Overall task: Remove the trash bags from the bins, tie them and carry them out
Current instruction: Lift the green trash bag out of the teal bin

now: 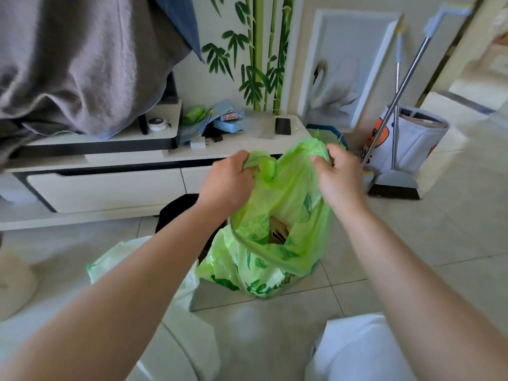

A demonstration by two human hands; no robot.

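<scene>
Trash bag (283, 215) before black bin (176, 215).

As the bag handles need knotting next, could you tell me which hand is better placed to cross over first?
Probably the right hand: its handle of the green trash bag is pulled up longer and looser, while the left hand bunches a shorter handle. The margin is small.

Tiled floor (412, 257) carried green bag (275, 259), paler bag (110, 262) beside it, black bin (176, 213), broom (395, 188) and printed sack (406, 136) by the wall. White cabinet (110, 158) held phone (283, 125), charger (196, 143), boxes (229, 122), round tin (157, 124), grey blanket (82, 64) draped over its left end
</scene>
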